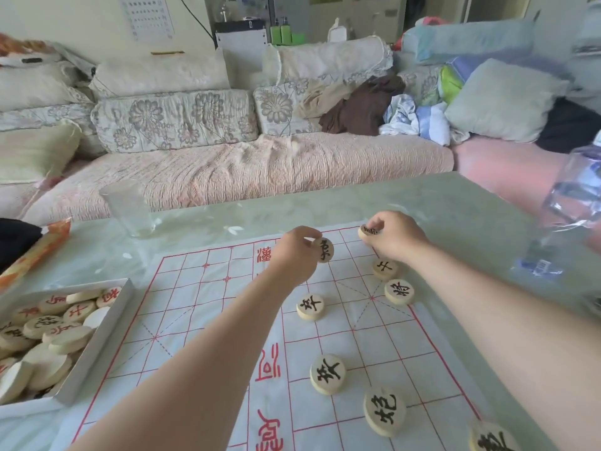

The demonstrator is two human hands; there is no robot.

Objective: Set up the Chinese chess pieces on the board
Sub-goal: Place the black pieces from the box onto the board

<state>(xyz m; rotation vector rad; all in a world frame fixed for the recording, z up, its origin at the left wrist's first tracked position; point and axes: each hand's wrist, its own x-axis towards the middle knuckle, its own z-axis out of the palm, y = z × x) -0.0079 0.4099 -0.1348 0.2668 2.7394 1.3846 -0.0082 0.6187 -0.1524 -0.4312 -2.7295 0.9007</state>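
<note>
Board [201, 307]: a pale cloth sheet printed with a red grid and red characters, lying flat on my surface [439, 203], its long axis running from near me towards the sofa [247, 164]. Pieces: round, flat, light wooden discs with one character on the top face. Black-marked pieces on the board, all lying flat, face up: one just below my right hand [384, 269], one beside it at the right border [399, 291], one mid-board [310, 306], one at the river line [327, 374], one nearer me [384, 412], one at the lower right corner, cut by the frame edge [494, 439]. My left hand [294, 255]: fingers pinched on a black-marked piece [325, 250], which is tilted on edge, face turned right, over the far part of the board. My right hand [395, 237]: fingers closed on another black-marked piece [369, 231], held near the far right corner of the board, face partly hidden; I cannot tell whether it touches the cloth. Box [94, 346]: shallow, white, open, on the surface left of the board; it holds a loose heap of discs [48, 340], some face up with red characters, at least one black, several blank side up or leaning. Glass [130, 209]: clear, upright, on the surface beyond the board. Plastic bottle [566, 216]: at the right edge, blurred.
</note>
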